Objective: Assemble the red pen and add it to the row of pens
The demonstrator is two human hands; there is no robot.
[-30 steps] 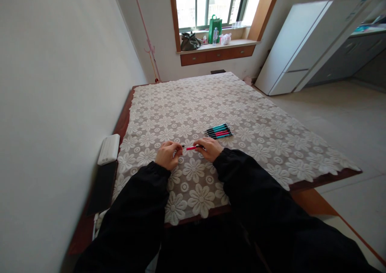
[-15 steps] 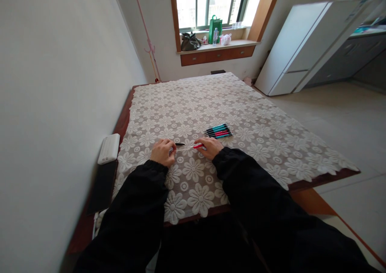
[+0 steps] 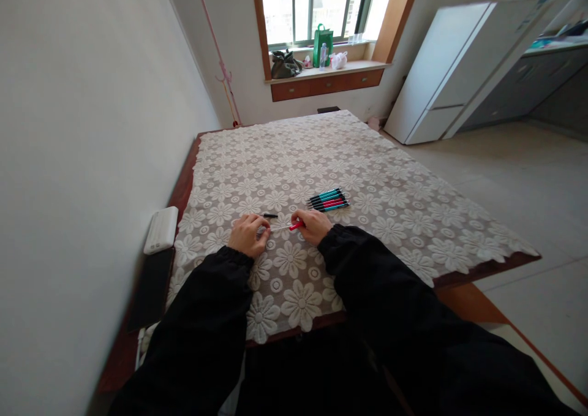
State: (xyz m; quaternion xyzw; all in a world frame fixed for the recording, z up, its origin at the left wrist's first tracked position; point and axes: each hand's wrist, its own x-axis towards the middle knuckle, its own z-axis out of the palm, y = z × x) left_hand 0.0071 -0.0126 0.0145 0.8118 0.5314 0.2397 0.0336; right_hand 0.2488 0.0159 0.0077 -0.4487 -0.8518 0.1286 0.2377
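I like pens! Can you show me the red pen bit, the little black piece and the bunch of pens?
red pen barrel [image 3: 296, 225], head view, on the red end by the right hand.
small black piece [image 3: 270, 215], head view, its middle.
bunch of pens [image 3: 329, 200], head view, middle of the row.

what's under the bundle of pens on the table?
The bundle of pens lies directly on the white floral lace cloth. The dark wooden table shows only at the cloth's edges; whatever is beneath the pens under the cloth is covered.
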